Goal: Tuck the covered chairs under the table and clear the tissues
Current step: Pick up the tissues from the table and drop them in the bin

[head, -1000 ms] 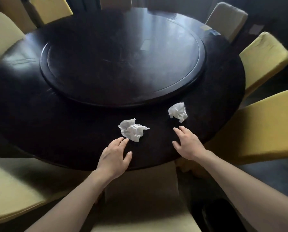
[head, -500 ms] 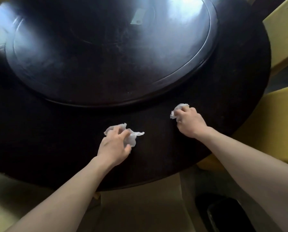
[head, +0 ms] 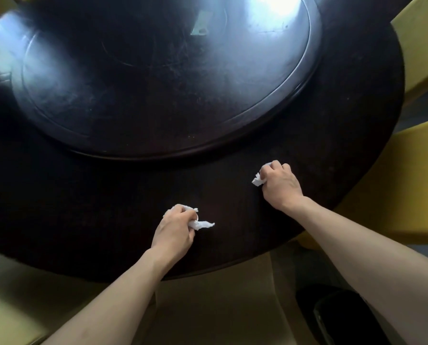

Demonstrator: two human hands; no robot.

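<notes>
Two crumpled white tissues lie on the near part of the dark round table (head: 103, 220). My left hand (head: 175, 231) grips the left tissue (head: 203, 224), and a twisted tail of it sticks out to the right. My right hand (head: 280, 185) is curled round the right tissue (head: 257, 181), of which only a small corner shows at the left of the fist. A covered chair (head: 217, 302) in pale yellow cloth stands right below me at the table's near edge.
A large dark turntable (head: 158, 78) fills the table's middle. Yellow covered chairs stand at the right (head: 394, 185), at the far right (head: 422, 46) and at the lower left (head: 11, 300). A black bin (head: 337, 317) sits on the floor at the lower right.
Both hands reached forward from open above the table to the tissues and closed round them. The view moved closer to the table and tilted down.
</notes>
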